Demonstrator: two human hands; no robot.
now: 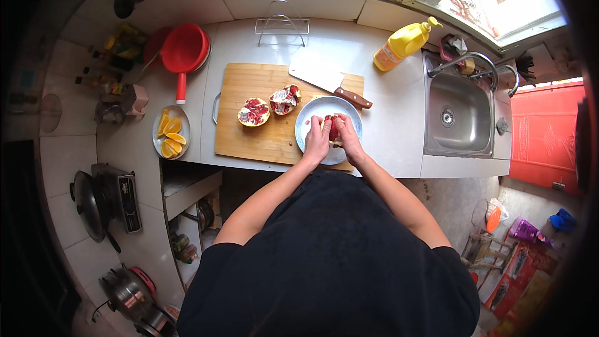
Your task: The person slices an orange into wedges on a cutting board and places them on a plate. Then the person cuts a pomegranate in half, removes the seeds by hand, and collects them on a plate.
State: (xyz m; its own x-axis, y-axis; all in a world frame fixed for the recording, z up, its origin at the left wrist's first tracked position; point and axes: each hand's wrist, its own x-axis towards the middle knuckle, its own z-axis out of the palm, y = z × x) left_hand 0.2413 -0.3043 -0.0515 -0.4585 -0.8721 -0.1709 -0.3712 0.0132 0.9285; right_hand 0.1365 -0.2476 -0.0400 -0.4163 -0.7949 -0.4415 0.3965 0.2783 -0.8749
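Both hands grip one pomegranate piece (333, 130), its red seeds showing between them. My left hand (317, 139) holds its left side and my right hand (349, 136) its right, thumbs near the top. Beneath them is a pale blue-rimmed plate (306, 108) with a red seed on it at the left. The plate rests on a bamboo cutting board (234, 142). Left of the plate, two more opened pomegranate pieces lie on the board: a cut half (254, 112) and a broken chunk (285, 99). A few loose seeds lie near them.
A cleaver (323, 77) lies across the board's far right. Beyond stand a wire rack (282, 26) and a yellow pump bottle (403, 46). A steel sink (461, 103) is at right; a plate of orange wedges (171, 132) and a red strainer (185, 49) are at left.
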